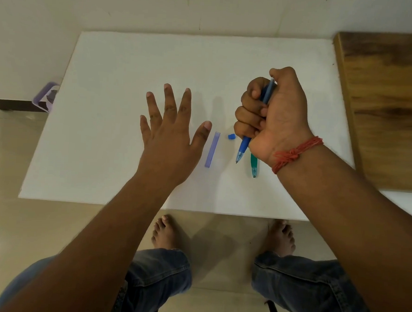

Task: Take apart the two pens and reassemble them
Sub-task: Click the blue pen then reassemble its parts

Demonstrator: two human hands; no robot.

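My right hand [272,114] is closed in a fist around a blue pen [244,146], whose tip points toward me just above the white table [119,131]. A green pen [254,166] lies on the table under my right wrist, mostly hidden, tip toward me. A translucent purple-blue pen cap [212,149] lies flat between my hands. A small blue plug piece [231,136] sits just right of the cap's far end. My left hand [170,132] hovers over the table with fingers spread and holds nothing; its thumb is close to the cap.
A wooden board [386,106] borders the table on the right. A purple container [48,95] stands on the floor beyond the table's left edge. My knees and bare feet [166,230] are below the near table edge.
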